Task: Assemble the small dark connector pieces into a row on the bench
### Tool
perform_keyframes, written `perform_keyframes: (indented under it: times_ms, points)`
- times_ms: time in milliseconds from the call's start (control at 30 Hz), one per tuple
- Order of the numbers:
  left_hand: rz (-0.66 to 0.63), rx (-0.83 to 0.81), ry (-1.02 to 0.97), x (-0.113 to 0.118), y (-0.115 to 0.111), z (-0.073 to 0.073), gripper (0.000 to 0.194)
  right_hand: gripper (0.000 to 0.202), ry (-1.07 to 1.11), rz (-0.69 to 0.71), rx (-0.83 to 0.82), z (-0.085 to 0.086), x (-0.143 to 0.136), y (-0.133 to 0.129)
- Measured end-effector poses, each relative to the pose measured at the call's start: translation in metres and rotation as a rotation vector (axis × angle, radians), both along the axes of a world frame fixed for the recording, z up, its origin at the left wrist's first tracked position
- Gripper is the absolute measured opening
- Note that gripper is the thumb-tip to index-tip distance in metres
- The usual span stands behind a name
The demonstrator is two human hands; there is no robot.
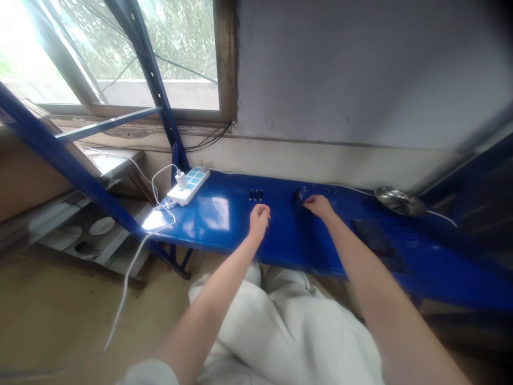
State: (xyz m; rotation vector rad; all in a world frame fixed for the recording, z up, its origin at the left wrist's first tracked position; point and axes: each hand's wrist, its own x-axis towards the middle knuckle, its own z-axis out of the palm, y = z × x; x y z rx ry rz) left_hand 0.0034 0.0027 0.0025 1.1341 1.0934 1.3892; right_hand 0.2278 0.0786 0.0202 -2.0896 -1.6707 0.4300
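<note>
On the blue tabletop (pixel 276 232), three small dark cylinders (pixel 256 195) stand side by side near the middle. Just below them is my left hand (pixel 260 219), its fingers curled together; whatever they may hold is too small to tell. My right hand (pixel 317 205) reaches farther right with thumb and fingers pinched, and what is between the fingertips cannot be made out. Close to those fingertips lie a dark object (pixel 296 196) and a small clear item (pixel 303 190). Several tiny pieces (pixel 327 190) are scattered behind my right hand.
A white power strip (pixel 188 185) with a plug and white cable sits at the table's left end. To the right are a shiny metal bowl (pixel 399 200) and a dark flat object (pixel 379 240). A blue metal frame (pixel 154 80) rises at the left by the window.
</note>
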Motion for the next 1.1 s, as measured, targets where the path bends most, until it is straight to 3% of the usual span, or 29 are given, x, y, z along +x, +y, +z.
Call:
perform_keyframes:
  times_ms: [600, 867, 1100]
  points:
    - [-0.005, -0.012, -0.014, -0.001, -0.001, 0.001, 0.013, 0.015, -0.066, -0.001, -0.027, -0.005, -0.009, 0.018]
    - [0.000, -0.010, -0.016, 0.001, 0.003, -0.002, 0.013, 0.018, -0.064, -0.035, 0.040, -0.015, -0.011, 0.014]
    - [-0.003, -0.003, -0.009, -0.001, 0.001, -0.001, 0.013, 0.015, -0.035, -0.066, 0.022, -0.015, -0.014, 0.010]
